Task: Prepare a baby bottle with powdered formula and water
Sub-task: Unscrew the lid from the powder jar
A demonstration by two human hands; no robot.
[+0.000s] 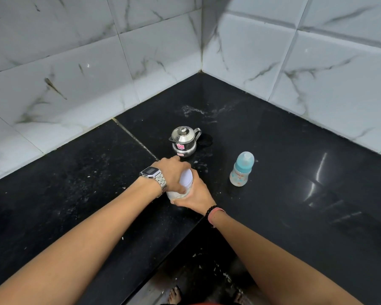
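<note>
Item 1: white-lidded jar (186, 180), presumably the powdered formula, low centre on the black countertop (295, 194). The left hand (174, 170) wraps over the lid from 10 o'clock, fingers closed around it. The right hand (195, 194) clasps the body from 5 o'clock, closed firmly, bracing it so the lid can twist; whether the lid is already loose cannot be told.

Item 2: baby bottle (242, 169), capped with a blue collar, upright at 3 o'clock of the jar, well apart, within easy reach of the right hand.

Item 3: steel kettle (183, 140), lid on, at 12 o'clock of the jar, just beyond the left knuckles; likely the water source.

Room: tiled walls (317, 73) close the corner at 12 o'clock. The counter edge (180, 245) runs near at 6 o'clock. Open surface lies at 9 and 4 o'clock.
</note>
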